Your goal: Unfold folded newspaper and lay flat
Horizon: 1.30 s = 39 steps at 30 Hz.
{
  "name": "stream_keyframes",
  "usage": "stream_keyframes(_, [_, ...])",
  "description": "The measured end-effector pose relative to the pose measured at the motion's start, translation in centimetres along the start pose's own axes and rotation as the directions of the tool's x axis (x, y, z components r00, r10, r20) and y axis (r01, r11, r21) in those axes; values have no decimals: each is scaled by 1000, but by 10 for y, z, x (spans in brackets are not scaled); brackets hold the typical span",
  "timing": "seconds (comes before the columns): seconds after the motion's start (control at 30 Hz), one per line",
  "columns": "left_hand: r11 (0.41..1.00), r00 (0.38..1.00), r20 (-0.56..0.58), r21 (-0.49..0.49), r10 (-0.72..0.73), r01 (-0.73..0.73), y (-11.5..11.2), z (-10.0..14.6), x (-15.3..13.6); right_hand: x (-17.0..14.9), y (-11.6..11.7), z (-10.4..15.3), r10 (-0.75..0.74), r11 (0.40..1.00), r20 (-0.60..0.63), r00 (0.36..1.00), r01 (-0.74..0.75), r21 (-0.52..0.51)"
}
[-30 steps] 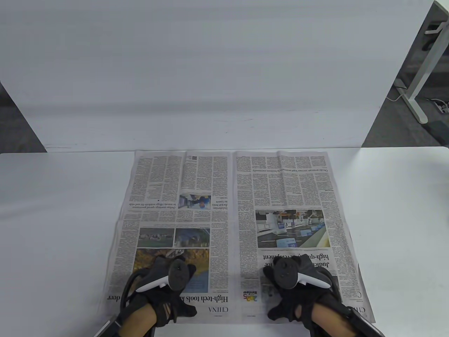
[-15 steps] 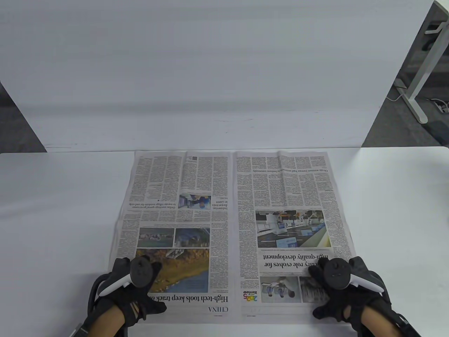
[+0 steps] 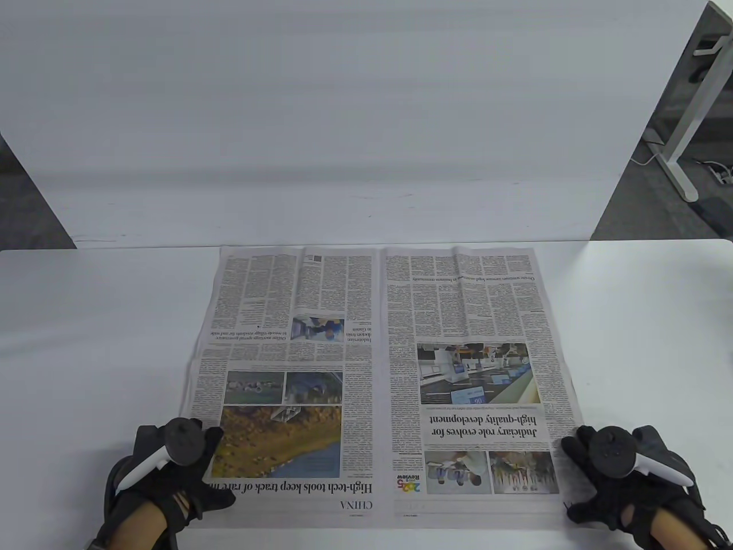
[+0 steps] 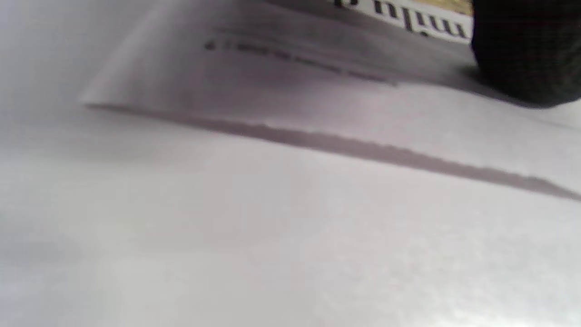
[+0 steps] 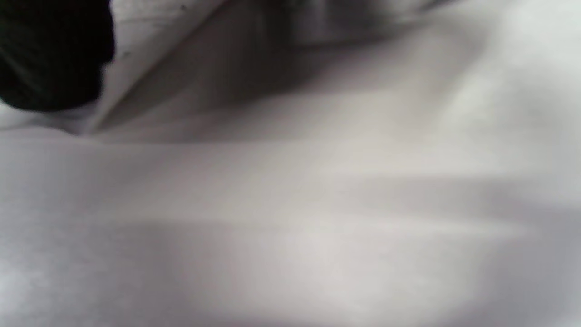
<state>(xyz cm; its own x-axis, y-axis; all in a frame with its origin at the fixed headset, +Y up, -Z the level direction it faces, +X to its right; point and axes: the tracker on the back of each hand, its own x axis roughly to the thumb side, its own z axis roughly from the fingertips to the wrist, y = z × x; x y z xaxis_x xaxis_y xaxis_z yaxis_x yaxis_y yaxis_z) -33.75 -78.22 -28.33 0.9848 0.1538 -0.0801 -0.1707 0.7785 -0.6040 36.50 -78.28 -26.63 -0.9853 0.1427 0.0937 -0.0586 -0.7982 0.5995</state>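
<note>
Currently newspaper (image 3: 378, 384) lies open, flat on white table (image 3: 86, 344). Left hand (image 3: 172, 475) and right hand (image 3: 624, 481) rest spread-fingered on near corners. White panel (image 3: 343, 114) behind table; grey floor (image 3: 647, 212).

A white tabletop (image 3: 86, 344) spans the scene. Directly behind its far edge stands a white panel (image 3: 343, 114). Right of the panel, a white desk leg (image 3: 684, 132) stands on grey carpet (image 3: 647, 212).
</note>
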Motion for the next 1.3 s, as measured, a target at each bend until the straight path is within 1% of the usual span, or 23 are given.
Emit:
stream_keyframes(0.13, [1000,1000,-7,3,23,-22,0,1,-7,-14,0,5,0,1000,-4,1000,0,-2])
stream_keyframes(0.23, [999,999,-10,0,38,-38,-1,2,-12,-17,1,7,0,1000,0,1000,0,-6])
stream_keyframes(0.33, [999,999,-7,-13,43,-43,-1,2,-11,-17,0,7,-4,1000,10,1000,4,-11])
stream_keyframes(0.4, [999,999,-11,-8,39,-39,4,4,-6,-13,-7,7,-36,999,7,999,36,0])
stream_keyframes(0.43, [999,999,-20,-2,48,-48,12,6,-2,-10,-16,8,-91,996,13,996,90,19])
stream_keyframes(0.47, [998,998,-17,21,67,-67,21,9,4,-3,-25,9,-167,986,-9,986,167,9])
stream_keyframes(0.5, [997,998,-13,36,69,-68,26,10,9,2,-31,9,-193,981,-30,981,193,-9])
stream_keyframes(0.53, [995,997,-10,78,70,-69,36,10,18,11,-42,9,-215,975,-57,975,211,-69])
stream_keyframes(0.57, [987,998,-5,148,70,-68,45,10,29,22,-53,7,-241,963,-77,967,229,-141])
stream_keyframes(0.6, [981,998,3,180,65,-65,50,8,35,29,-59,4,-256,955,-88,963,238,-179])
stream_keyframes(0.63, [977,998,17,203,65,-67,56,4,43,39,-66,-1,-264,945,-97,960,237,-227])
stream_keyframes(0.7, [972,996,21,219,82,-85,58,-4,50,49,-73,-9,-263,931,-106,959,223,-290])
stream_keyframes(0.77, [975,995,20,202,94,-96,55,-12,51,53,-72,-17,-259,922,-111,960,211,-324])
stream_keyframes(0.83, [975,993,27,188,115,-118,47,-20,45,53,-65,-25,-249,915,-109,962,197,-354])
stream_keyframes(0.9, [974,988,26,168,149,-152,42,-23,40,51,-59,-29,-207,930,-118,971,158,-333])
stream_keyframes(0.97, [966,986,46,199,161,-167,43,-19,37,50,-56,-29,-191,934,-125,974,141,-328])
stream_keyframes(1.03, [962,983,62,205,173,-182,44,-15,36,50,-56,-25,-203,929,-126,971,151,-337])
stream_keyframes(1.23, [967,985,44,183,169,-175,44,1,34,49,-58,-11,-198,937,-150,969,142,-319])
stream_keyframes(1.3, [971,986,26,171,167,-169,44,6,34,48,-57,-7,-198,944,-159,967,145,-296])
